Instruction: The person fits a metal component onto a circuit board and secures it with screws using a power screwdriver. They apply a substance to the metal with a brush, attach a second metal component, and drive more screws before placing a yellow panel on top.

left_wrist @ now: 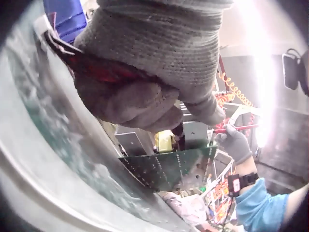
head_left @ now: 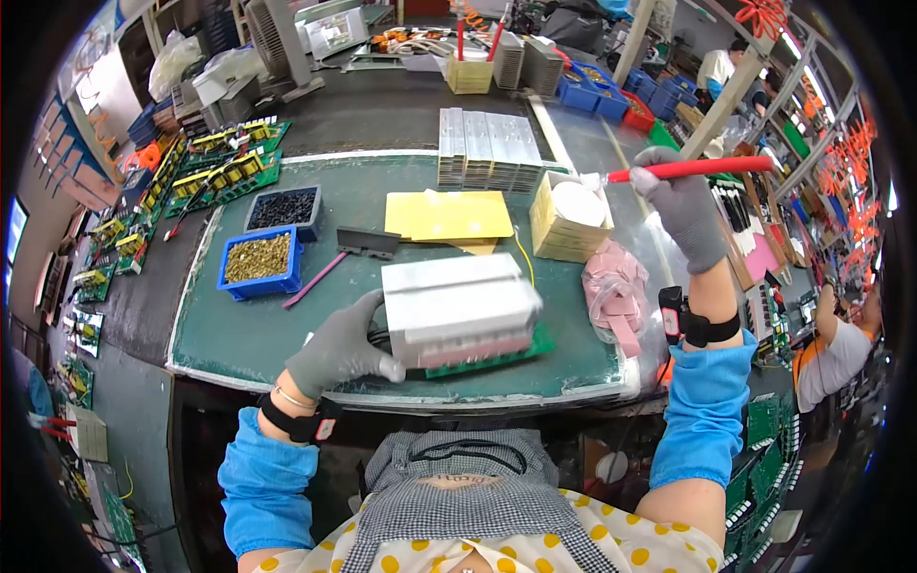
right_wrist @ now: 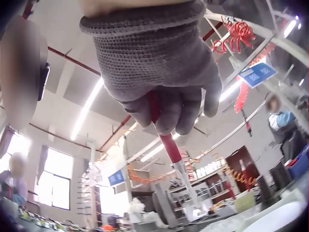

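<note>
In the head view my gloved left hand [head_left: 339,351] grips the left end of a silvery metal block [head_left: 458,301], tilted and slightly blurred, with a green circuit board [head_left: 492,361] along its underside. The left wrist view shows curled fingers [left_wrist: 140,104] beside the green board [left_wrist: 169,166]. My gloved right hand [head_left: 683,205] holds a red-handled brush [head_left: 712,169] nearly level, its pale tip at a white round container [head_left: 578,203] inside a yellowish box [head_left: 554,239]. The right wrist view shows fingers curled round the red handle [right_wrist: 170,147].
Behind the block lie yellow sheets [head_left: 449,215] and stacked metal plates [head_left: 487,143]. To the left are a blue tray of brass-coloured parts [head_left: 260,260], a tray of black parts [head_left: 284,208] and a dark brush with a purple handle [head_left: 368,243]. Pink pieces in a bag [head_left: 614,291] lie at right.
</note>
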Motion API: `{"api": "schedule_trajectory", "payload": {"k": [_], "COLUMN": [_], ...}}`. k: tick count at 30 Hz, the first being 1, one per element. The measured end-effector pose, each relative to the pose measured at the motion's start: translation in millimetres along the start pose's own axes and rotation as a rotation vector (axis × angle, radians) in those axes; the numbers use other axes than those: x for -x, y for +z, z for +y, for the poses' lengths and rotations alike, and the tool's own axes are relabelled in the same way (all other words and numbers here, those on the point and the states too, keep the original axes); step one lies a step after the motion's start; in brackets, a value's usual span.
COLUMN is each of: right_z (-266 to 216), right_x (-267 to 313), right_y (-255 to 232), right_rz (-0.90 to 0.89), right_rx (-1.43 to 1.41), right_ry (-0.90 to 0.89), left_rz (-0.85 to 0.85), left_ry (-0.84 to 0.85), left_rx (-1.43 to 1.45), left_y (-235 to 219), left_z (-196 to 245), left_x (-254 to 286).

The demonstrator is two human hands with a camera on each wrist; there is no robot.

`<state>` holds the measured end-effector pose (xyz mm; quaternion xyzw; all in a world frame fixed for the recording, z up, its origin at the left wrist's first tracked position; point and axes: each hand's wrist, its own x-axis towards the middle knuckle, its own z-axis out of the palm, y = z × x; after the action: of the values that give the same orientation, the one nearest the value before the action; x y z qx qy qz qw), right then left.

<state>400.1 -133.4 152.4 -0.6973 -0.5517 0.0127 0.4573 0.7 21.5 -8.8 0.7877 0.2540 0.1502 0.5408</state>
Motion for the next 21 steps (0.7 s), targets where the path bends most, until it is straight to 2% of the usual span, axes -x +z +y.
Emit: {"api": "schedule_trajectory", "payload": {"k": [3,8,9,12,15,18,21], "right_z": [44,82,73,60,51,44,40], "right_x": [-1,-8,-8,-1,9,17,25], "right_y": [11,42,43,42,43,43,45], "right_rz": [-0.037,-0.062,-0.108,-0.011,-0.003,0.014,0.01], "right_rx": [0.17,0.466,0.619,0.789,0.714,0.772,0.806], "right_ry": [-0.034,-0.211,-0.135,-0.399,-0.397,-0.482,-0.531], "left_rz": [-0.09,-0.094,-0.101,-0.123,-0.16,-0.198,-0.195], "left_ry": [-0.178,-0.187,-0.198,-0.164,-0.132,-0.046,-0.015], "left_rx": [-0.574,-0.467,-0.461,-0.435,-0.354,-0.209,-0.208], "left_y": [-5,-5,-5,-7,-9,-10,-10], "left_z": [35,25,28,33,26,15,16], "left_x": [7,6,7,8,2,-2,-2]}}
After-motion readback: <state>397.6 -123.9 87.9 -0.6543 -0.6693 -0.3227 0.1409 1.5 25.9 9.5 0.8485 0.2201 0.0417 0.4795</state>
